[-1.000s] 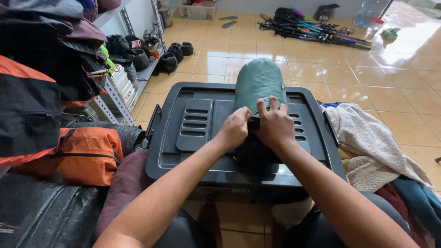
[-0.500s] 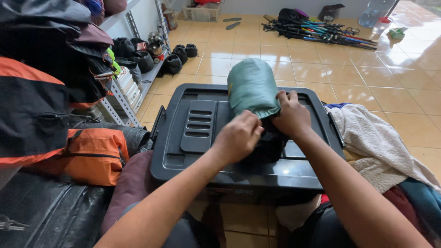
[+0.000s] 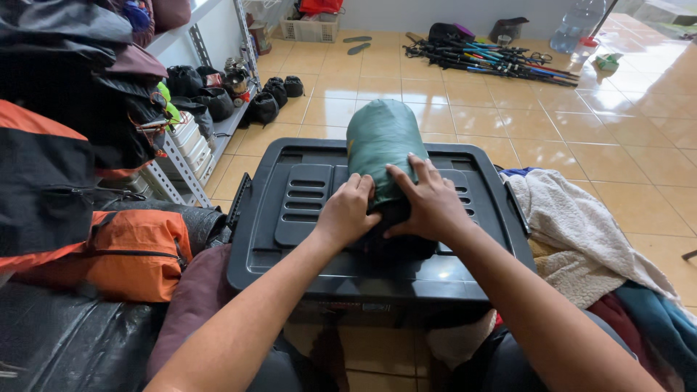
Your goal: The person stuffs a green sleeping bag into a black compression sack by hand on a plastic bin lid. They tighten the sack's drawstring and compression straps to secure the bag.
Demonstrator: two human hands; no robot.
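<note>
Head view, looking down over two bare arms. On top of a black box lid (image 3: pixel 290 254), lying long-ways and pointing away: a fat green roll (image 3: pixel 381 141) of soft cloth. Near end of it tucked into something dark and floppy (image 3: pixel 396 243), maybe a black sack, hard to tell.

Left hand (image 3: pixel 348 212) at the left side of that near end, grip curled in and pinching the edge of the green roll where green meets black. Right hand (image 3: pixel 428 203) on top, grip spread wide and flat, fingers (image 3: pixel 403 178) pushing down on the cloth. Held that way, most likely, to keep the puffy roll squashed small and to stop it from springing open or rolling off. Flat, hard lid under it, so a good firm place to press against.

Around the box: an orange bag (image 3: pixel 138 254) and dark jackets on the left, a white fluffy blanket (image 3: pixel 581 225) on the right. Farther off, small black pouches (image 3: pixel 272 94) by a metal shelf (image 3: pixel 189 156), and a bunch of walking poles (image 3: pixel 494 58) flat on the shiny tile floor (image 3: pixel 508 123), well apart from the hands.
</note>
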